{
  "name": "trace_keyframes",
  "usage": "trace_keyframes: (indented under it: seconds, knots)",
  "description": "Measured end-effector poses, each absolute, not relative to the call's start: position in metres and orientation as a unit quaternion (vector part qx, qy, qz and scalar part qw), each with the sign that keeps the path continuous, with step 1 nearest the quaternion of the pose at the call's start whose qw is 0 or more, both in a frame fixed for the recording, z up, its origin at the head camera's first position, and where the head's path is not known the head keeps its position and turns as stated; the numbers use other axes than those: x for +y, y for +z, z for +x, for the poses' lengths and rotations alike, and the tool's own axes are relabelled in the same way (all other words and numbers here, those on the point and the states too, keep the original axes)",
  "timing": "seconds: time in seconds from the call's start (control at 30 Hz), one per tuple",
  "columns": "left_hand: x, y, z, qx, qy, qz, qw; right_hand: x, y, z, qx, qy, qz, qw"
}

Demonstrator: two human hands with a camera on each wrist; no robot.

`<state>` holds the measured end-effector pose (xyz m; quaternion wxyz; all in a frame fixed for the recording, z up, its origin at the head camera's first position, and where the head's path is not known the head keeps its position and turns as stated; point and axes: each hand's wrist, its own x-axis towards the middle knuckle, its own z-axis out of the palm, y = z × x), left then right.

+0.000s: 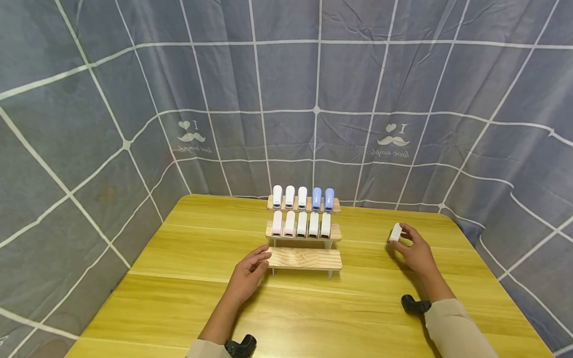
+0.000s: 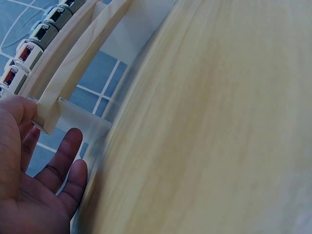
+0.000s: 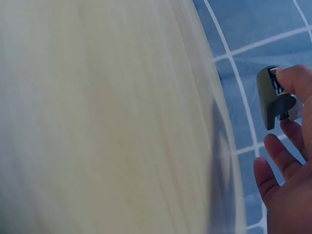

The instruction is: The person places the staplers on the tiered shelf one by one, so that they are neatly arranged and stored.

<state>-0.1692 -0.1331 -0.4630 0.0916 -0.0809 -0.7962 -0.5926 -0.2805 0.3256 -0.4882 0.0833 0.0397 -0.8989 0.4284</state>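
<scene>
My right hand pinches a small white stapler between thumb and fingers, near the table's right side. In the right wrist view its dark grey-green base shows under the thumb, while the other fingers spread loosely. My left hand rests at the left end of the lowest wooden shelf, fingers loosely extended. Its thumb side meets the board's corner in the left wrist view. On the middle shelf stand two pinkish staplers and three white ones with dark bases.
The back shelf carries three white staplers and two blue ones. All shelves stand on a yellow wood-grain table. A grey curtain with white grid lines surrounds the table's back and sides.
</scene>
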Motion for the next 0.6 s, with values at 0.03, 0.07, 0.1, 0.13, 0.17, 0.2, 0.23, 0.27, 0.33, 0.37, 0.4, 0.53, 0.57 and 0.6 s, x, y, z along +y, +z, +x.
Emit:
trace_keyframes:
  seconds: [0.03, 0.07, 0.1, 0.13, 0.17, 0.2, 0.23, 0.27, 0.33, 0.37, 0.4, 0.53, 0.57, 0.6]
  knots:
    - [-0.133, -0.464, -0.17, -0.796, -0.593, -0.081, 0.092, 0.323, -0.487, -0.28, -0.899, 0.427, 0.045, 0.089]
    - [-0.133, -0.466, -0.171, -0.795, -0.594, -0.082, 0.093, 0.32, -0.485, -0.279, -0.898, 0.427, 0.047, 0.093]
    - [-0.133, -0.468, -0.172, -0.795, -0.594, -0.081, 0.094, 0.318, -0.484, -0.278, -0.898, 0.426, 0.05, 0.097]
    - [-0.134, -0.473, -0.174, -0.794, -0.596, -0.079, 0.095, 0.316, -0.482, -0.277, -0.897, 0.428, 0.053, 0.099]
    - [-0.135, -0.478, -0.177, -0.792, -0.597, -0.08, 0.097, 0.313, -0.481, -0.276, -0.897, 0.427, 0.055, 0.103]
    - [-0.136, -0.484, -0.179, -0.79, -0.599, -0.081, 0.097, 0.311, -0.48, -0.275, -0.896, 0.429, 0.057, 0.105]
    - [-0.137, -0.489, -0.182, -0.789, -0.601, -0.081, 0.096, 0.308, -0.479, -0.274, -0.895, 0.43, 0.059, 0.107]
    - [-0.138, -0.493, -0.184, -0.789, -0.601, -0.082, 0.096, 0.306, -0.478, -0.273, -0.893, 0.433, 0.06, 0.109]
    - [-0.141, -0.5, -0.188, -0.79, -0.6, -0.085, 0.093, 0.299, -0.475, -0.271, -0.889, 0.44, 0.068, 0.111]
    - [-0.142, -0.501, -0.189, -0.79, -0.6, -0.087, 0.091, 0.296, -0.473, -0.27, -0.887, 0.443, 0.071, 0.113]
    - [-0.142, -0.501, -0.189, -0.791, -0.599, -0.087, 0.089, 0.293, -0.472, -0.269, -0.884, 0.447, 0.076, 0.116]
    - [-0.143, -0.5, -0.19, -0.794, -0.596, -0.087, 0.085, 0.279, -0.465, -0.264, -0.874, 0.457, 0.099, 0.135]
    - [-0.143, -0.5, -0.19, -0.794, -0.595, -0.087, 0.085, 0.275, -0.463, -0.263, -0.872, 0.457, 0.105, 0.14]
    - [-0.143, -0.5, -0.19, -0.794, -0.596, -0.087, 0.085, 0.271, -0.46, -0.262, -0.869, 0.459, 0.113, 0.145]
